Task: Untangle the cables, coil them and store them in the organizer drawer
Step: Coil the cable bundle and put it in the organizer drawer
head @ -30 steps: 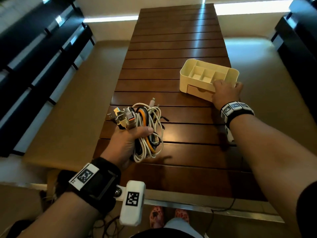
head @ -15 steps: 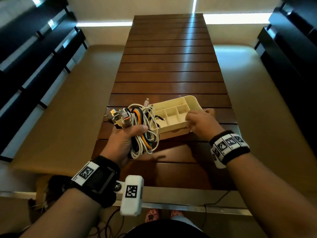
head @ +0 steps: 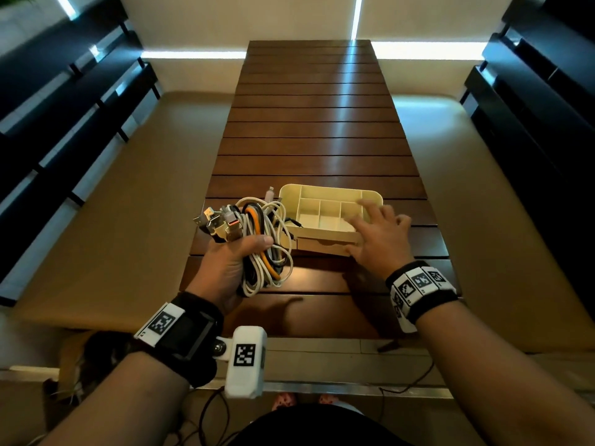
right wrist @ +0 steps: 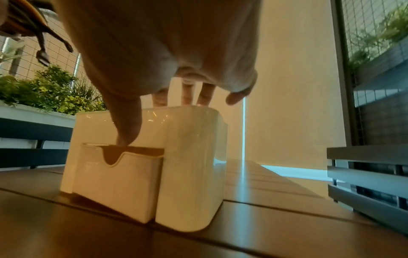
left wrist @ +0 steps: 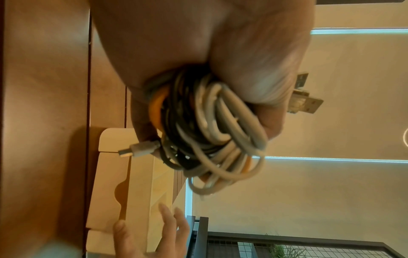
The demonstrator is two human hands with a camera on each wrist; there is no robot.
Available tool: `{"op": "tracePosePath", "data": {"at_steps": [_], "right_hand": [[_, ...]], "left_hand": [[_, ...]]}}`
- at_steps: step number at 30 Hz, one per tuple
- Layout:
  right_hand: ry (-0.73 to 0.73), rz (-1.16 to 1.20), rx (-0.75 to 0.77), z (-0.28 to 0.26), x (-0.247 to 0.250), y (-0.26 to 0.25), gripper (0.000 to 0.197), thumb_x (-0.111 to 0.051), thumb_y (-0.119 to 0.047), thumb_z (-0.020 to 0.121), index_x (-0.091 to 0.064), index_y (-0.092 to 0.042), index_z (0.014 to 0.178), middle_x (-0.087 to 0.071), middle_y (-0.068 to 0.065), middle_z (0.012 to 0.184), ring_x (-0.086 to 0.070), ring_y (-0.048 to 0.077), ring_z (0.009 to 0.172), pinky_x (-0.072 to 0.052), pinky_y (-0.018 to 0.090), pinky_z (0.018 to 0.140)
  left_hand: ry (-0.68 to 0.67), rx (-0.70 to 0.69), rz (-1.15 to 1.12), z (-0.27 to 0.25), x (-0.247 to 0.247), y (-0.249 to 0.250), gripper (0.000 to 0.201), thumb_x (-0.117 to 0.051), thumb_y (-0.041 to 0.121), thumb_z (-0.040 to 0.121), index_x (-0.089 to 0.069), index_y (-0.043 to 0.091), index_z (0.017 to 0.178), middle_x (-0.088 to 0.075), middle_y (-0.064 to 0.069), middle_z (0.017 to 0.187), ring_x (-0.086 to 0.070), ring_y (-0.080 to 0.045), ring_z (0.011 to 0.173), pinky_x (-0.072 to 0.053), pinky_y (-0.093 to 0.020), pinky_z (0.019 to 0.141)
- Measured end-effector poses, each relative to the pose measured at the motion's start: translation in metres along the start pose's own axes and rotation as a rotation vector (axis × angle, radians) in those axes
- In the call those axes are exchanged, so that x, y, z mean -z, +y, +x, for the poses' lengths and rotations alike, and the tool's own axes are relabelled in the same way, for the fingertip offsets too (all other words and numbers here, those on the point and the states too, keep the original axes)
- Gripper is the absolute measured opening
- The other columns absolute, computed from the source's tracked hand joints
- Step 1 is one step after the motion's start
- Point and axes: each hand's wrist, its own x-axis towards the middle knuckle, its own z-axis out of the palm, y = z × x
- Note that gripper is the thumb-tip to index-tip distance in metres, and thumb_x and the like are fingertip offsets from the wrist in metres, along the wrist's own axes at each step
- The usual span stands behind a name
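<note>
My left hand (head: 225, 268) grips a coiled bundle of cables (head: 267, 249), white, black and orange, with several USB plugs sticking out past the fingers; the bundle (left wrist: 209, 131) is held above the table. The cream organizer (head: 322, 188) stands on the table just right of the bundle. Its drawer (right wrist: 114, 188) faces me and juts out slightly. My right hand (head: 376, 239) lies over the organizer's right end with fingers spread; its thumb (right wrist: 128, 122) touches the drawer's top edge by the notch.
The long slatted wooden table (head: 315, 140) stretches away from me and is bare beyond the organizer. Beige floor lies on both sides, with dark benches (head: 64, 123) along the left and right. Thin wires hang below the table's near edge.
My right hand has pulled the organizer from the far right of the table toward me and set it beside the cable bundle, then spread its fingers. My left hand keeps hold of the cables.
</note>
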Motion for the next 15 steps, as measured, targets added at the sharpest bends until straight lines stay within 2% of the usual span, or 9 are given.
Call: {"op": "tracePosePath", "data": {"at_steps": [3,5,6,7,9,11,13,15], "right_hand": [[-0.084,-0.054,0.009,0.008,-0.002,0.004,0.095,-0.078,-0.059,0.066,-0.029,-0.042,0.146,-0.005,-0.001,0.164,-0.010,0.026,0.149,-0.019,0.058,0.111],[-0.153,-0.106,0.002,0.014,-0.014,0.007,0.104,-0.078,-0.058,0.069,-0.019,-0.037,0.152,-0.001,-0.001,0.167,-0.007,0.025,0.153,-0.015,0.057,0.117],[-0.149,-0.108,0.004,0.016,-0.019,0.008,0.102,-0.080,-0.053,0.071,-0.023,-0.032,0.152,-0.006,0.000,0.167,-0.015,0.026,0.152,-0.018,0.054,0.118],[-0.131,-0.086,0.011,0.017,-0.024,0.008,0.094,-0.082,-0.046,0.071,-0.033,-0.027,0.149,-0.014,0.003,0.166,-0.026,0.028,0.148,-0.024,0.051,0.117],[-0.077,-0.058,0.030,0.018,-0.028,0.008,0.065,-0.085,-0.035,0.067,-0.060,-0.018,0.124,-0.029,0.008,0.161,-0.049,0.033,0.133,-0.035,0.051,0.113],[-0.045,-0.063,0.027,0.021,-0.028,0.007,0.042,-0.087,-0.031,0.065,-0.067,-0.015,0.099,-0.034,0.010,0.158,-0.059,0.038,0.118,-0.043,0.053,0.107],[-0.066,-0.050,0.012,0.024,-0.024,0.005,0.038,-0.085,-0.033,0.069,-0.067,-0.014,0.097,-0.030,0.009,0.160,-0.059,0.040,0.117,-0.042,0.052,0.107],[-0.088,-0.040,0.039,0.030,-0.020,0.006,0.041,-0.080,-0.036,0.075,-0.066,-0.016,0.109,-0.022,0.006,0.164,-0.053,0.036,0.126,-0.036,0.049,0.112]], "left_hand": [[0.009,-0.003,-0.013,-0.003,0.006,0.002,0.055,-0.071,0.010,0.072,-0.059,-0.007,0.122,-0.070,-0.018,0.093,-0.071,-0.028,0.076,-0.059,-0.038,0.061],[0.002,0.000,-0.020,-0.004,0.007,0.003,0.052,-0.071,0.011,0.072,-0.060,-0.005,0.121,-0.071,-0.017,0.092,-0.072,-0.028,0.076,-0.059,-0.037,0.061],[0.002,0.003,-0.019,-0.005,0.008,0.003,0.051,-0.070,0.011,0.072,-0.061,-0.003,0.120,-0.071,-0.017,0.093,-0.072,-0.027,0.076,-0.059,-0.037,0.061],[0.001,0.002,-0.015,-0.005,0.008,0.003,0.049,-0.070,0.011,0.073,-0.062,-0.002,0.119,-0.071,-0.016,0.093,-0.072,-0.027,0.076,-0.059,-0.036,0.061],[0.004,0.002,-0.010,-0.005,0.009,0.002,0.050,-0.070,0.011,0.072,-0.062,-0.002,0.120,-0.071,-0.017,0.094,-0.072,-0.027,0.077,-0.059,-0.036,0.061],[0.010,0.005,-0.010,-0.006,0.007,0.002,0.051,-0.070,0.011,0.072,-0.062,-0.003,0.120,-0.070,-0.018,0.094,-0.072,-0.028,0.077,-0.059,-0.036,0.060],[0.017,-0.004,-0.004,-0.006,0.008,0.003,0.049,-0.070,0.011,0.071,-0.063,-0.002,0.117,-0.070,-0.018,0.093,-0.071,-0.028,0.076,-0.059,-0.036,0.060],[0.014,-0.012,-0.003,-0.006,0.008,0.005,0.044,-0.070,0.011,0.071,-0.065,-0.001,0.113,-0.071,-0.017,0.091,-0.071,-0.028,0.074,-0.059,-0.036,0.060]]}}
